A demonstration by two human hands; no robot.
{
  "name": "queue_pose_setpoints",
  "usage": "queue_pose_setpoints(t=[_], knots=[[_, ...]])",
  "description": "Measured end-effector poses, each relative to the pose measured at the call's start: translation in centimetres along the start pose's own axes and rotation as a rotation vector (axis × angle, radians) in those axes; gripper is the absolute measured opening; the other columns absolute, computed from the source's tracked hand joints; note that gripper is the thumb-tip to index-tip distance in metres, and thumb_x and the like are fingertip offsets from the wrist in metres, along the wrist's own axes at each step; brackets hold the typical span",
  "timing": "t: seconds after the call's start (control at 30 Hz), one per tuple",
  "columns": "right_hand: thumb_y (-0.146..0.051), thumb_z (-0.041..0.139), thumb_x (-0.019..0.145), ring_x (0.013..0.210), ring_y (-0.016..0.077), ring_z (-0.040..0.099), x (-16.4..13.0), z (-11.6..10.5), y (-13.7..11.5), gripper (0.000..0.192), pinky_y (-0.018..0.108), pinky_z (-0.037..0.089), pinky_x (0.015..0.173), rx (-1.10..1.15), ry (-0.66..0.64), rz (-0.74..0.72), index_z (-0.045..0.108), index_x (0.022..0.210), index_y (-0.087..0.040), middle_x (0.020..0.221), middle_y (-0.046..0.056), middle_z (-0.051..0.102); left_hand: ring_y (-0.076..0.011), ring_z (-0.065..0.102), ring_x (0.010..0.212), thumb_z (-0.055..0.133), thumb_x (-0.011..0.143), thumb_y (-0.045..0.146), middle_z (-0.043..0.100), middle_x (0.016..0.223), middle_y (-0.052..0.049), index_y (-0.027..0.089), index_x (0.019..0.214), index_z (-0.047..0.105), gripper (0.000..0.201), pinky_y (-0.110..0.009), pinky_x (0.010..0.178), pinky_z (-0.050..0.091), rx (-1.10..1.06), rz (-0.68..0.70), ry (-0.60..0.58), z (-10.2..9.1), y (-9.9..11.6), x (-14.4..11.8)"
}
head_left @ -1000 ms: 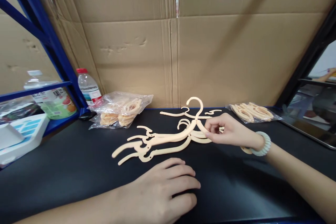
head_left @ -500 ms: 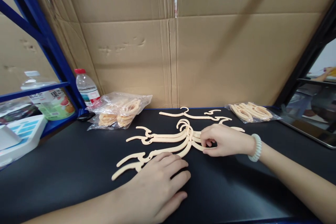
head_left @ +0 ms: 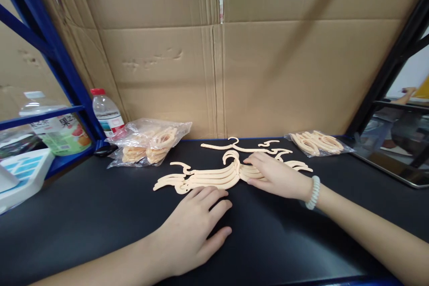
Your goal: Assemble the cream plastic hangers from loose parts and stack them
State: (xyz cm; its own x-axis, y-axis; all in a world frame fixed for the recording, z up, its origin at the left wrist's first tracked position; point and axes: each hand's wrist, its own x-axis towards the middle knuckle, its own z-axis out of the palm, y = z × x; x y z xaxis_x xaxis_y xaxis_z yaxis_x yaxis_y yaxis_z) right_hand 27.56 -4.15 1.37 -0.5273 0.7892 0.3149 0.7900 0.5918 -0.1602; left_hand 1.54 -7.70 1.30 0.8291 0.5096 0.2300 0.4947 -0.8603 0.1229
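Observation:
Several cream folding clothes hangers lie close together on the black tabletop, their hooks bunched at the middle. My left hand rests at their near edge, fingers spread, its fingertips by the lowest left arm. Over the right arms of the hangers lies my right hand, with its fingers stretched out and a pale coiled band on the wrist. It covers part of those arms. Behind the group, a single hanger lies flat, with a small loose cream piece beside it.
A clear bag of cream hanger parts lies at the back left, another bag at the back right. Bottles and a white-and-blue tray stand left. Cardboard walls off the back. A glossy dark panel leans at right.
The near hangers have moved away from me and closed up against the others, so their arms now lie nearly parallel. My right hand's fingers have straightened; my left hand has shifted slightly left.

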Motion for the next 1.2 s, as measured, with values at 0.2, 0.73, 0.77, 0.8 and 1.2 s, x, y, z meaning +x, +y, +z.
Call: queue_pose_setpoints(t=[0.2,0.73,0.77,0.8,1.2], knots=[[-0.058,0.033,0.092,0.139,0.0339,0.026,-0.1,2.5,0.0,0.074,0.05,0.026,0.112,-0.036,-0.149,0.115,0.032,0.143,-0.005,0.149,0.022,0.031,-0.0294,0.053,0.112,0.054,0.087,0.026,0.056,0.124,-0.011,0.021,0.12,0.056,0.034,-0.047,0.095,0.045,-0.031,-0.01,0.02,0.1,-0.2,-0.2],[-0.055,0.025,0.093,0.139,0.0331,0.026,0.1,2.6,1.1,0.072,0.05,0.025,0.112,-0.086,-0.175,0.152,0.031,0.145,-0.005,0.15,0.02,0.03,-0.028,0.047,0.123,0.056,0.086,0.025,0.052,0.133,-0.01,0.023,0.124,0.054,0.038,-0.045,0.101,0.043,-0.156,0.007,0.007,0.2,-1.1,0.0],[-0.055,0.025,0.094,0.139,0.033,0.025,0.0,2.6,1.2,0.072,0.05,0.024,0.112,-0.081,-0.177,0.156,0.03,0.145,-0.006,0.15,0.02,0.029,-0.0275,0.048,0.123,0.055,0.086,0.024,0.052,0.133,-0.01,0.023,0.124,0.054,0.037,-0.044,0.102,0.043,-0.16,0.009,0.015,0.2,-1.2,0.0],[-0.055,0.025,0.094,0.139,0.0329,0.024,0.0,2.6,1.3,0.071,0.051,0.024,0.112,-0.078,-0.182,0.16,0.03,0.145,-0.006,0.15,0.02,0.029,-0.027,0.048,0.122,0.055,0.086,0.024,0.052,0.133,-0.01,0.023,0.123,0.053,0.037,-0.044,0.102,0.043,-0.166,0.011,0.022,0.3,-1.3,0.0],[-0.063,0.04,0.087,0.141,0.033,0.018,0.2,0.2,2.1,0.086,0.048,0.018,0.115,0.043,-0.336,0.205,0.023,0.147,-0.004,0.153,0.019,0.021,-0.0269,0.042,0.128,0.054,0.087,0.023,0.049,0.136,-0.009,0.023,0.124,0.053,0.037,-0.046,0.105,0.039,-0.124,0.007,0.046,0.5,-1.9,0.2]])
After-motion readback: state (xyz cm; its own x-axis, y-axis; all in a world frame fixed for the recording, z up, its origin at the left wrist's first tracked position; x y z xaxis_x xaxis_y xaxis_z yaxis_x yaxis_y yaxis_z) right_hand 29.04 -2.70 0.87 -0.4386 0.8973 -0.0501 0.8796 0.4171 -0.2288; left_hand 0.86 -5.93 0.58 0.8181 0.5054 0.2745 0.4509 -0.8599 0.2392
